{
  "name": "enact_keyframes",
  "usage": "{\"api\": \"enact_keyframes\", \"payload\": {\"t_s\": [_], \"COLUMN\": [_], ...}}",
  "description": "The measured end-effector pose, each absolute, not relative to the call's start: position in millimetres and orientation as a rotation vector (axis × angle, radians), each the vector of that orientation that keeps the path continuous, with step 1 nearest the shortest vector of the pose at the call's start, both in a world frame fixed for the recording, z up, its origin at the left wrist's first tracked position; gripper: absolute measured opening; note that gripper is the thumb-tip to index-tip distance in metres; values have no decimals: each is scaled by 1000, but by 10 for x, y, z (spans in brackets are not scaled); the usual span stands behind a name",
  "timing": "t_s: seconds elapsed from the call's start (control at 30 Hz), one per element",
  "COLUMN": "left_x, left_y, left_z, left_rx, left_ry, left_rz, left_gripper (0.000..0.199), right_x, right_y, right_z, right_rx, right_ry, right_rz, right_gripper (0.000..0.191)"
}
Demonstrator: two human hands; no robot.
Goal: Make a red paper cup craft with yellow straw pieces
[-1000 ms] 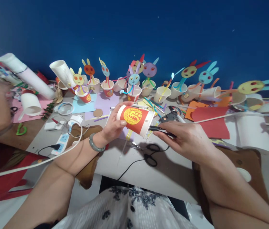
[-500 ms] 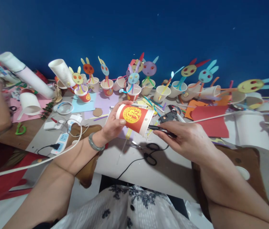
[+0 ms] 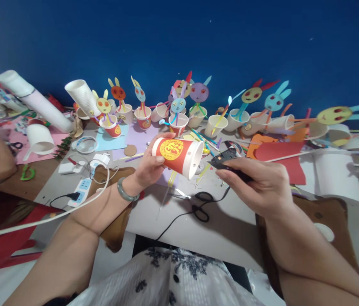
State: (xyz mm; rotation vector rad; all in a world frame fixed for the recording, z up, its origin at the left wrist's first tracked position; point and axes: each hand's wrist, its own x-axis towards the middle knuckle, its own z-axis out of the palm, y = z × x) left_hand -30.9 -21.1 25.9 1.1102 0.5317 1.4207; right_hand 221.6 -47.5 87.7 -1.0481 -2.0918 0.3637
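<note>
Over a grey table (image 3: pixel 217 238), the left hand (image 3: pixel 149 165) clasps a cup (image 3: pixel 177 155); the right hand (image 3: pixel 260 180) pinches a black tool (image 3: pixel 241 173).

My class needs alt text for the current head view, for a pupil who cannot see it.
The left hand holds a red and white paper cup, tilted; the right hand holds a dark tool, apart from it. Scissors lie on the table, and cups with colourful eared faces line the back, before a blue wall.
</note>
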Motion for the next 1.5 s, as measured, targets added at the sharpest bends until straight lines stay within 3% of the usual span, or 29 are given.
{"api": "enact_keyframes", "payload": {"t_s": [0.23,0.5,0.83,1.03,1.2,1.5], "left_x": [-312,-301,-304,-288,-299,-275], "left_y": [-221,-302,-322,-328,-341,-365], "left_z": [241,168,195,232,261,267], "left_rx": [1148,1396,1526,1403,1351,1329], "left_ry": [510,453,348,474,510,457], "left_rz": [1383,1236,734,921,926,902], "left_gripper": [68,66,82,83,89,83], "right_x": [2192,2068,2033,2119,2209,2174], "right_y": [-483,-305,-301,-337,-461,-548], "right_z": [881,748,691,710,770,794], "right_rx": [-1151,-1155,-1098,-1125,-1068,-978], "right_ry": [-1857,-1793,-2021,-1931,-2124,-2296], "right_rz": [559,861,974,624,219,-236], "right_gripper": [31,23,21,31,20,22]}}
